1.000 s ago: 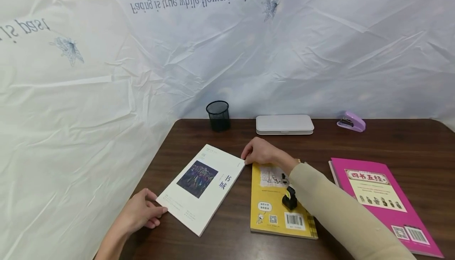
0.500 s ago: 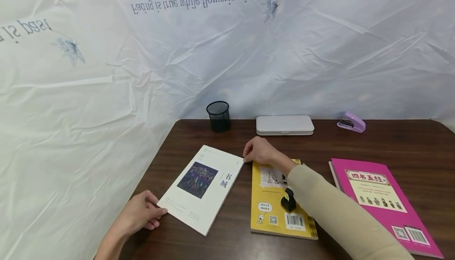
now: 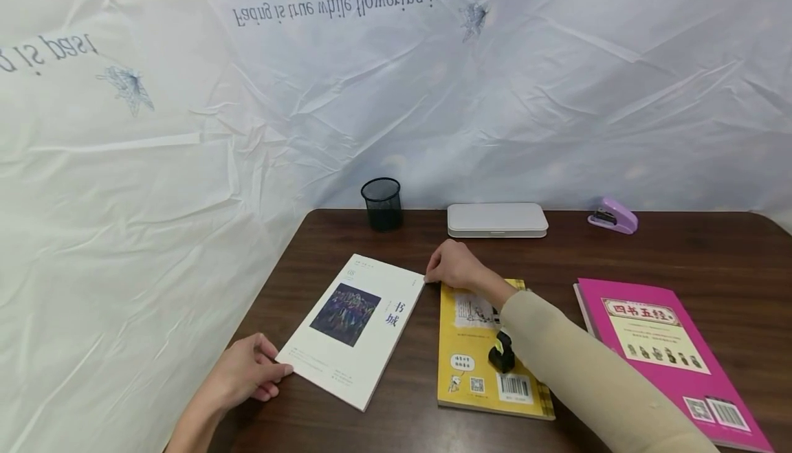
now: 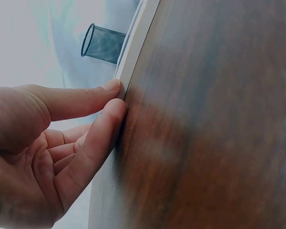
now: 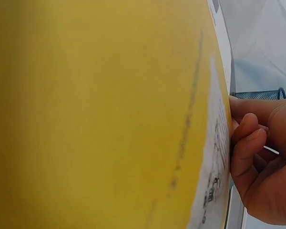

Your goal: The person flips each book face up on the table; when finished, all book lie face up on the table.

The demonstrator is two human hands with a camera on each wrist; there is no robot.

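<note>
White paper covers a thin rectangular book (image 3: 353,370) on the left half of a dark brown wood-grain table (image 3: 411,363), its far end slanting to the right. On the cover is a dark purple-blue square picture; to the picture's right stand two large blue-violet Chinese characters, and a pale "08" sits near the far left corner. The smaller print is too fine to read.

A bare left hand (image 3: 244,372) pinches the book's near left corner. A bare right hand (image 3: 454,265) grips its far right corner by the fingertips; the exact contact is hidden in the right wrist view behind a yellow printed book (image 3: 464,343). Whether the white book's whole underside touches the table is hard to tell.

A cream sleeve (image 3: 588,357) hides parts of the yellow book, a small black tape dispenser (image 3: 501,355) on it, and a magenta book (image 3: 674,388) at right.
</note>
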